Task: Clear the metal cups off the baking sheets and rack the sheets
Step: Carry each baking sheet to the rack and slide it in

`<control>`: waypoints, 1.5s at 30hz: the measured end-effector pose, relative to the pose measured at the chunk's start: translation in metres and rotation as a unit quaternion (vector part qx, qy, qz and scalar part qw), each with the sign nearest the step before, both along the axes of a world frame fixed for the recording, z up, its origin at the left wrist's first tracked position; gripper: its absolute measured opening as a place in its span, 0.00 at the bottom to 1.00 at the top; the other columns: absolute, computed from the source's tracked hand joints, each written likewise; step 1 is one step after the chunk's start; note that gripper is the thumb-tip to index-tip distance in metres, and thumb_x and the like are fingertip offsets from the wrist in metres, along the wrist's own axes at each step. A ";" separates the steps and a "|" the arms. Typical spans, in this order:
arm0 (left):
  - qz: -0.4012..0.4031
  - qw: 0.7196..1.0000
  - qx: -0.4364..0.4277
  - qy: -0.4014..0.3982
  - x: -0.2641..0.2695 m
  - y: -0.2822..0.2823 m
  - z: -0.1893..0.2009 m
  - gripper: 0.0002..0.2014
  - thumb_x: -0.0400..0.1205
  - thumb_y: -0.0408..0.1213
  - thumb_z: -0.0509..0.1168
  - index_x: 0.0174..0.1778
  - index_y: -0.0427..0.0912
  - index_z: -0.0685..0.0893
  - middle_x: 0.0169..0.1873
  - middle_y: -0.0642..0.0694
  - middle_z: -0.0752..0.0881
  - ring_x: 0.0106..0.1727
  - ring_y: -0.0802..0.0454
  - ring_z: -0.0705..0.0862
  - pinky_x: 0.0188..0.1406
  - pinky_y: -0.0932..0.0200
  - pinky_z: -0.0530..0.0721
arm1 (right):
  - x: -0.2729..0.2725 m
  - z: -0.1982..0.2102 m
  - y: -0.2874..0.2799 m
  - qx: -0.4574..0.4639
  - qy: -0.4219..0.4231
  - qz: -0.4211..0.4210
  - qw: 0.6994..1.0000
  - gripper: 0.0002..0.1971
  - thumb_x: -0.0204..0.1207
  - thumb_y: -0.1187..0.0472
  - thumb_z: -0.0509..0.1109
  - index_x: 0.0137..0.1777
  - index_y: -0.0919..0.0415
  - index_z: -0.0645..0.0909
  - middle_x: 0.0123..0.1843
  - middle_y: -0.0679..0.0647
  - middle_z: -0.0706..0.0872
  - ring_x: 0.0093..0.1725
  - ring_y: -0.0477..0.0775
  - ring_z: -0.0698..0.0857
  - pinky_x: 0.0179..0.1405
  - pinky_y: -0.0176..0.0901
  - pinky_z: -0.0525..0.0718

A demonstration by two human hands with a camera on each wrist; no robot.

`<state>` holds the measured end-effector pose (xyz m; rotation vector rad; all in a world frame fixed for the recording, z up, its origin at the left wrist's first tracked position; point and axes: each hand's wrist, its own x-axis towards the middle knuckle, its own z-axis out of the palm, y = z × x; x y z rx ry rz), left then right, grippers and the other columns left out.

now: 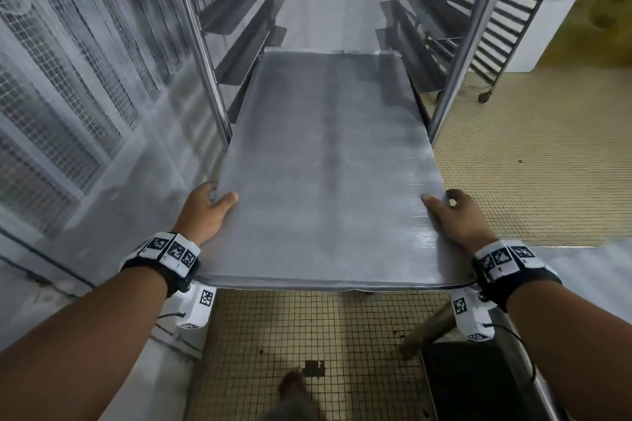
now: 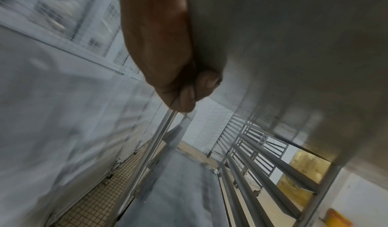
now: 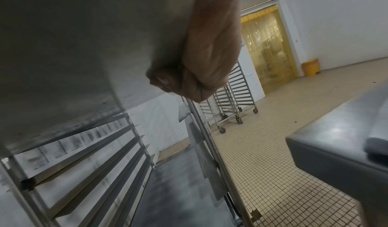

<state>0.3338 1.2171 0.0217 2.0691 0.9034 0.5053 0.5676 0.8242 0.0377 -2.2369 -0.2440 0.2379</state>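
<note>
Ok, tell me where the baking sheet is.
Head view, centre: the baking sheet sits half inside the rack, its near corners gripped by the left hand and right hand.

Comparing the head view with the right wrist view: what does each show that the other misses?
Head view only: the top face of the baking sheet, bare of cups, its far end between the rack uprights, and the left hand gripping its left edge.

Right wrist view only: the sheet's underside, fingers curled beneath it, a steel table, and a yellow bin.

Both: the right hand gripping the sheet, and the tiled floor.
</note>
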 end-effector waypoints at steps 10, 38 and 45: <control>-0.040 0.999 -0.010 0.006 0.088 0.064 0.019 0.18 0.83 0.43 0.72 0.65 0.36 0.84 0.54 0.42 0.89 0.54 0.43 0.89 0.52 0.55 0.82 | 0.081 0.009 0.061 -0.006 0.000 -0.023 1.000 0.24 0.76 0.41 0.73 0.58 0.61 0.84 0.51 0.57 0.89 0.50 0.59 0.87 0.53 0.50 0.82; -0.225 0.917 0.236 0.228 0.052 -0.011 0.053 0.50 0.69 0.83 0.48 0.83 0.56 0.71 0.86 0.48 0.64 0.87 0.46 0.59 0.85 0.36 0.54 | 0.020 0.051 0.068 -0.198 -0.106 0.158 0.962 0.47 0.64 0.18 0.55 0.74 0.50 0.78 0.77 0.57 0.75 0.76 0.64 0.73 0.73 0.67 0.73; -0.257 0.903 0.286 0.194 0.052 -0.079 0.036 0.38 0.76 0.73 0.48 0.80 0.60 0.75 0.84 0.47 0.69 0.86 0.45 0.62 0.82 0.42 0.56 | -0.044 0.031 0.088 -0.215 -0.205 0.264 0.918 0.28 0.80 0.32 0.60 0.73 0.46 0.79 0.76 0.50 0.77 0.78 0.55 0.71 0.77 0.62 0.65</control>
